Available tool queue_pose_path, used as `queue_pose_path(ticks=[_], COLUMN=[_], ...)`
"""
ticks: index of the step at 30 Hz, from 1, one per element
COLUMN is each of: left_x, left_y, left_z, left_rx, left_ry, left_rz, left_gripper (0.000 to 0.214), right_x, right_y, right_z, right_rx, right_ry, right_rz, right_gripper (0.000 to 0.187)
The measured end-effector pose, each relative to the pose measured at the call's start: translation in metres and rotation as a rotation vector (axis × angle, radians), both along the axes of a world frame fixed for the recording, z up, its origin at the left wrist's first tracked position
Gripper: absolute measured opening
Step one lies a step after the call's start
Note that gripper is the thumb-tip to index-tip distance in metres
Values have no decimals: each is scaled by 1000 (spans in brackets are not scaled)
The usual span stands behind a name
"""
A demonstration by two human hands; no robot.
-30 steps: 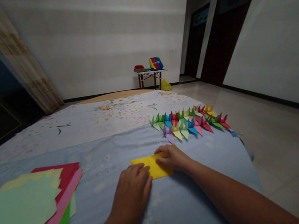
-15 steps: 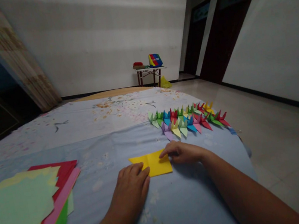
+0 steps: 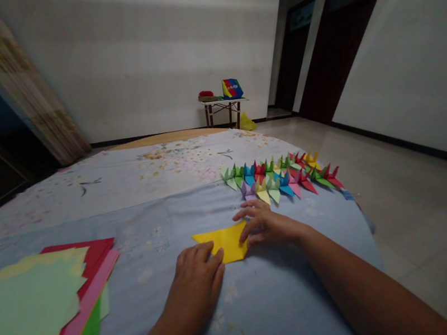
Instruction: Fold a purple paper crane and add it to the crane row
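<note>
A folded yellow paper (image 3: 222, 244) lies flat on the pale blue bedsheet (image 3: 151, 224), just below the row of origami cranes. My right hand (image 3: 264, 226) curls over its right end, thumb on top and fingers reaching past the far edge, hiding that end. My left hand (image 3: 195, 285) rests flat to the left, fingertips touching the paper's lower edge. Several colourful origami cranes (image 3: 280, 181) stand in two close rows just beyond my right fingers.
A stack of coloured paper sheets (image 3: 29, 311) lies on the bed at the left. The bed's edge curves along the right, above a tiled floor (image 3: 431, 248). A small table (image 3: 224, 102) holding a colourful box stands by the far wall.
My right hand has moved from the paper's upper edge to curl over its right end, covering more of it. My left hand has barely moved.
</note>
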State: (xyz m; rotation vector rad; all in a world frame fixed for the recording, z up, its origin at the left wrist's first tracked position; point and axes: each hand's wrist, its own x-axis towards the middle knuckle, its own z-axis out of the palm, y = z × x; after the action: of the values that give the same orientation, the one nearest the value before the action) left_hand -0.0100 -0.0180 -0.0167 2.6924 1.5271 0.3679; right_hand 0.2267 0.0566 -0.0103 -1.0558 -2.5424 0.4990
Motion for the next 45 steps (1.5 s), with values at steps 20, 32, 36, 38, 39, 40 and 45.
queue_pose_path(ticks=[20,32,36,38,39,40,45], left_x=[9,12,12,12,12,13,14], left_y=[-6,-7,-7,-7,-7,-7,-7], left_z=[15,15,16,17,17,17,18], left_rx=[-89,-105,-106,-106,-106,-104,-94], left_ry=[19,90,97,99,101,102,102], left_rz=[-4,12,11,15,18,21,23], left_gripper=[38,35,35,35,34,34,35], right_x=[-38,-34,-32,-33,-34,-35,-37], right_y=[6,3,2,2,2,2,4], right_z=[-18,-17,-16,-17,-17,-18,-20], right_rx=[15,82,53,26,19,16,12], right_ry=[81,55,79,83,85,90,110], right_rz=[-346,-306,-307,-309,-310,-312,-323], right_gripper=[22,22,13,11,10,10,8])
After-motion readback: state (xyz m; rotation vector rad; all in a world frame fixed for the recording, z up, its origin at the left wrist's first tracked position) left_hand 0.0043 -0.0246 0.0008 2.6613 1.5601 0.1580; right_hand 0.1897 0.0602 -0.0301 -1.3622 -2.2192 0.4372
